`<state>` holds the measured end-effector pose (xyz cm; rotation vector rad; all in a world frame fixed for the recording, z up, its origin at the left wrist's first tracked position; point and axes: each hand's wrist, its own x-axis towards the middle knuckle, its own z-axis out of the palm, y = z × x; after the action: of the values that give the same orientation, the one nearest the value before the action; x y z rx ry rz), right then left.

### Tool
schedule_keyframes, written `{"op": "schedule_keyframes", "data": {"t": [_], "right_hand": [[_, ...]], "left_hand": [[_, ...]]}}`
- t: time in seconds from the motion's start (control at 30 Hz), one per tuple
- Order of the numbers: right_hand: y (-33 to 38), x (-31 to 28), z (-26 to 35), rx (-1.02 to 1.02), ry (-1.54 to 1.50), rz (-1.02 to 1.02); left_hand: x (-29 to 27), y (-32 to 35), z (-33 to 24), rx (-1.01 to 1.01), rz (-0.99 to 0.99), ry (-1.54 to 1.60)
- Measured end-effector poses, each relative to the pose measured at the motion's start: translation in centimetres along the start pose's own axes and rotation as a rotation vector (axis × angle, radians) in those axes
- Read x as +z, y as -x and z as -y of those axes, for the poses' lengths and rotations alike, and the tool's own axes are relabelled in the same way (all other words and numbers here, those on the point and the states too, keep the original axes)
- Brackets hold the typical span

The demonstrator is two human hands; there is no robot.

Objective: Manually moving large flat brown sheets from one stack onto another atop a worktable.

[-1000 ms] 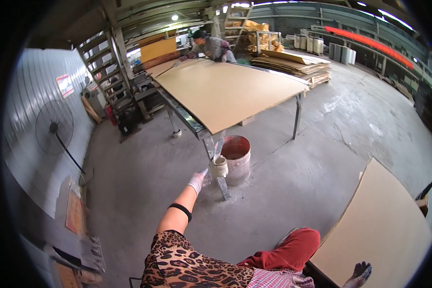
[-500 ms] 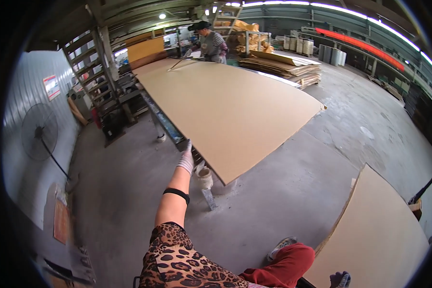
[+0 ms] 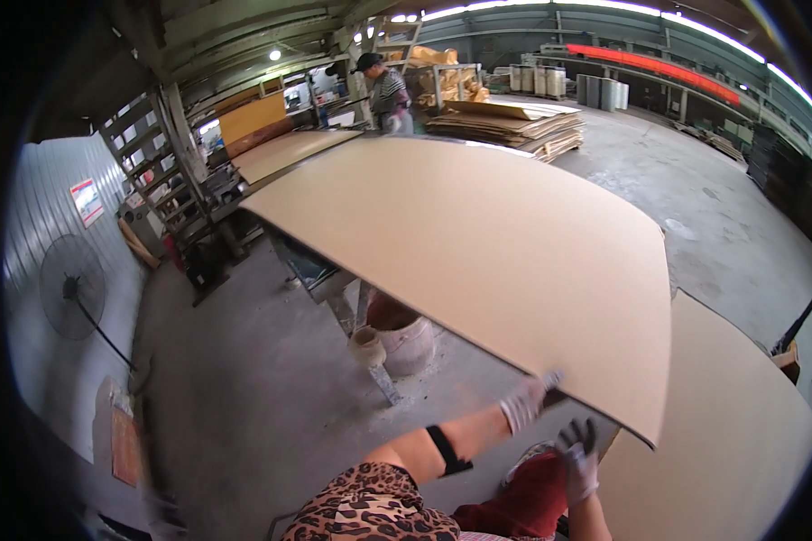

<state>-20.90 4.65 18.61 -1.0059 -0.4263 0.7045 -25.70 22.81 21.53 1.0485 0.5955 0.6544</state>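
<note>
A large tan board (image 3: pixel 478 234) stretches from the worktable toward me, its near end overhanging to the right. My left hand (image 3: pixel 530 402), in a pale striped glove, is closed on the near left edge of the board, fingers on top; it is slightly blurred. Just below that edge, close to the near corner, my right hand (image 3: pixel 579 458) is raised in a glove with dark fingertips. Its fingers are apart and hold nothing. A second tan board (image 3: pixel 722 424) lies low at the right, partly under the first one's corner.
A bucket (image 3: pixel 406 335) and a small pot (image 3: pixel 367 346) stand under the board beside a table leg. At the far end, a person (image 3: pixel 390 95) stands near another board (image 3: pixel 289 155). Stacked sheets (image 3: pixel 514 126) lie behind. A fan (image 3: pixel 72 287) stands at the left wall.
The board has slid right and toward me with my left hand, exposing another board behind it. My right hand has risen toward its edge. The far person's stick no longer shows.
</note>
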Motion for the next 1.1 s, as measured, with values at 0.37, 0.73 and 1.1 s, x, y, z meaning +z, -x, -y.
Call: {"op": "schedule_keyframes", "data": {"t": [0.37,0.73,1.1], "right_hand": [[0.7,-12.0,31.8,-0.503,0.033,-0.415],[30.1,-38.1,67.5,-1.034,0.581,-0.593],[22.0,-33.2,28.3,-0.491,-0.128,-0.967]], "left_hand": [[-10.4,5.1,-15.7,0.079,0.248,0.150],[-13.2,4.4,-22.7,0.070,-0.084,0.283],[22.5,23.8,-0.9,-0.423,1.371,-0.599]]}}
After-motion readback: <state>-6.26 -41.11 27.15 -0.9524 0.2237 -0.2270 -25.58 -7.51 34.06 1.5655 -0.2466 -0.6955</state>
